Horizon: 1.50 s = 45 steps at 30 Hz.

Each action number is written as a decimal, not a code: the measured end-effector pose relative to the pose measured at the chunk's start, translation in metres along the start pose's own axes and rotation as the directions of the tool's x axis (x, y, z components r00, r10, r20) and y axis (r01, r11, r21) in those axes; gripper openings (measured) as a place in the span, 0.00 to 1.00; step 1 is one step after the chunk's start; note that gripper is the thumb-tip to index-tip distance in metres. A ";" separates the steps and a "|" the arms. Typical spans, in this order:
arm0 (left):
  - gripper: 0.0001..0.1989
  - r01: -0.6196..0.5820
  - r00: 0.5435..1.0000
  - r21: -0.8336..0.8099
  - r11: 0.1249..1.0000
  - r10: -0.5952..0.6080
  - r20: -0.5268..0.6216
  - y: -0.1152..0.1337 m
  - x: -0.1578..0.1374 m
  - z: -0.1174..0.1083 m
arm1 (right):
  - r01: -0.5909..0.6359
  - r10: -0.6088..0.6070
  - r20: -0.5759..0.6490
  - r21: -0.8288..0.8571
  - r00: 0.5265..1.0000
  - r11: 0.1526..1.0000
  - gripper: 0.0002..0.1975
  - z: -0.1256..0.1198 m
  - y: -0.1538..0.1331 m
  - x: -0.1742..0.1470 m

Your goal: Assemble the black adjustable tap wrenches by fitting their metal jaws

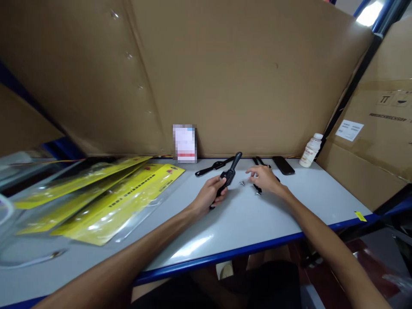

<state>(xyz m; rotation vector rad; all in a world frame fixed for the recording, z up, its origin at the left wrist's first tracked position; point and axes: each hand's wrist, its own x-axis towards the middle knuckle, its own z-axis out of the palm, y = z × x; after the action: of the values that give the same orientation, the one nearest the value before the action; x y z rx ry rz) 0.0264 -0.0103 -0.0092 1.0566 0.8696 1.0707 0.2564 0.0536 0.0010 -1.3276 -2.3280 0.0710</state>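
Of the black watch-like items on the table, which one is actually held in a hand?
The black watch gripped by the left hand, strap pointing up toward the cardboard. The other black watch lies flat behind it, untouched.

Grey table (283,214) (blue-edged) with yellow packets (109,201), bottle (310,150), phone (283,165), screws (242,183).

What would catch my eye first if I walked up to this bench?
Probably the yellow packets fanned out on the left of the grey table. Next, at the middle, the left hand gripping a black watch, with the right hand just beside it over small screws. A white bottle stands at the back right against the cardboard wall.
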 end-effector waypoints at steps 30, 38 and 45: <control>0.13 0.225 0.956 0.192 0.955 -0.254 0.148 0.000 -0.006 0.006 | 0.073 -0.001 -0.144 0.497 0.990 0.865 0.03 -0.009 -0.047 0.000; 0.12 0.230 0.956 0.201 0.952 -0.259 0.135 0.000 -0.005 0.006 | 0.134 -0.085 -0.129 0.441 0.988 0.887 0.04 -0.003 -0.060 -0.005; 0.12 0.234 0.955 0.197 0.952 -0.264 0.138 -0.001 -0.004 0.006 | 0.206 -0.171 -0.144 0.284 0.975 0.937 0.03 0.004 -0.060 -0.007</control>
<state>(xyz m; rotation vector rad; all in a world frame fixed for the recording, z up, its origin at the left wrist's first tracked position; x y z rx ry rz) 0.0311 -0.0152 -0.0084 1.1316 0.9507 0.6932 0.2096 0.0167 0.0107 -0.9325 -2.2276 0.2644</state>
